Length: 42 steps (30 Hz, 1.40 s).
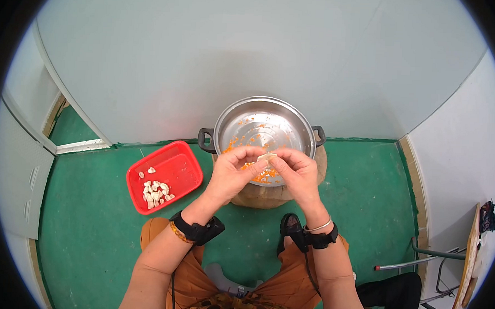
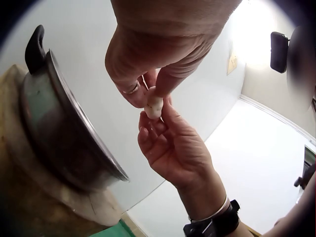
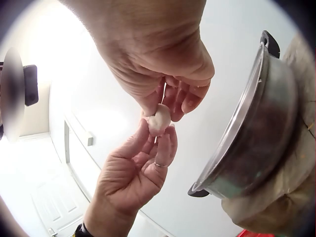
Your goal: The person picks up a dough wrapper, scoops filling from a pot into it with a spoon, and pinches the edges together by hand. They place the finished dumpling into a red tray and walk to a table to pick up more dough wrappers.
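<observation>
A small white dough piece is pinched between both hands above the near part of a steel pot. My left hand holds one side with thumb and fingers, and my right hand pinches the other. The left wrist view shows the pale, rounded piece at the fingertips; in the right wrist view the piece looks folded. Orange bits lie scattered inside the pot.
A red tray with several white pieces stands on the green floor at the left. The pot rests on a round wooden block. A grey wall rises behind; metal legs stand at the right.
</observation>
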### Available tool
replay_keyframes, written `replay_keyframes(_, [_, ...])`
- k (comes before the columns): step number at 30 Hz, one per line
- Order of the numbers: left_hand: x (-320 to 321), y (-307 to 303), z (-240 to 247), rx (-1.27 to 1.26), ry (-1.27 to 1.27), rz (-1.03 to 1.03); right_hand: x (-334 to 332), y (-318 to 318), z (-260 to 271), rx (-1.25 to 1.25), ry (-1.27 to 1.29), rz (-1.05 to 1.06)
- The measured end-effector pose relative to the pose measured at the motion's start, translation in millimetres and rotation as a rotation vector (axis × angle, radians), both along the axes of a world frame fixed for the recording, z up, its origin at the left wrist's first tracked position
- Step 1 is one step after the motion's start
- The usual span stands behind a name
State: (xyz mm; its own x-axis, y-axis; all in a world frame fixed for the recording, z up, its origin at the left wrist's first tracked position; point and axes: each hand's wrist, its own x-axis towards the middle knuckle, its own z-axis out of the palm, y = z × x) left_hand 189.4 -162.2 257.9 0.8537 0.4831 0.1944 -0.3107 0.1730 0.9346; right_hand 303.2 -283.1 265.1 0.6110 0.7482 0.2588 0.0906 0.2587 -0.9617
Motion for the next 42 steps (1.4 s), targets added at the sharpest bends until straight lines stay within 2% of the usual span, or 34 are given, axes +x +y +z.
replay_keyframes(3, [-1,-10,15,-0.177,0.013,0.023,-3,0,1,0.028,-0.029,-0.012])
replay_keyframes(6, [0,0,4,-0.116,0.128,-0.121,-4,-1,5,-0.018,-0.080,-0.050])
replay_keyframes(9, [4,0,-1,-0.074,0.117,-0.089,-3,0,11,-0.051,-0.150,-0.145])
replay_keyframes(10, [5,0,-2,0.008,0.076,-0.056,-1,0,7,-0.050,-0.145,-0.137])
replay_keyframes(11, [2,-2,3,-0.036,0.096,-0.062,-3,-1,10,-0.079,-0.094,-0.096])
replay_keyframes(12, [6,-2,-4,0.011,0.077,-0.056,-4,-2,12,-0.144,-0.201,-0.089])
replay_keyframes(13, [11,-4,-15,-0.066,-0.013,-0.073,2,-4,9,-0.226,-0.323,-0.052])
replay_keyframes(14, [15,-3,-25,-0.010,0.004,-0.081,1,-3,5,-0.155,-0.310,-0.051])
replay_keyframes(18, [6,-2,-4,-0.101,0.024,-0.153,1,-3,8,-0.184,-0.275,-0.079])
replay_keyframes(22, [4,2,-2,-0.061,0.067,-0.135,-4,-2,10,-0.194,-0.180,-0.056])
replay_keyframes(25, [-5,17,3,0.014,0.124,-0.021,-3,-3,9,-0.183,-0.239,-0.104])
replay_keyframes(27, [-19,46,12,-0.015,0.027,0.128,0,-4,10,-0.177,-0.259,-0.113])
replay_keyframes(30, [-57,98,28,-0.186,-0.023,0.429,2,-12,10,-0.182,-0.270,-0.136])
replay_keyframes(32, [-83,138,-2,-0.345,-0.188,0.485,5,-17,10,-0.183,-0.273,-0.150])
replay_keyframes(35, [-113,174,-71,-0.559,0.126,0.736,7,-21,11,-0.174,-0.278,-0.154])
replay_keyframes(37, [-154,201,-164,-0.451,0.212,0.363,7,-24,12,-0.163,-0.278,-0.167])
replay_keyframes(38, [-145,177,-175,-0.559,0.470,0.673,6,-26,12,-0.165,-0.270,-0.176])
replay_keyframes(39, [-163,169,-200,-0.534,0.583,0.572,6,-27,13,-0.166,-0.262,-0.185])
replay_keyframes(42, [-173,146,-263,-0.783,0.682,0.833,5,-29,12,-0.201,-0.267,-0.202])
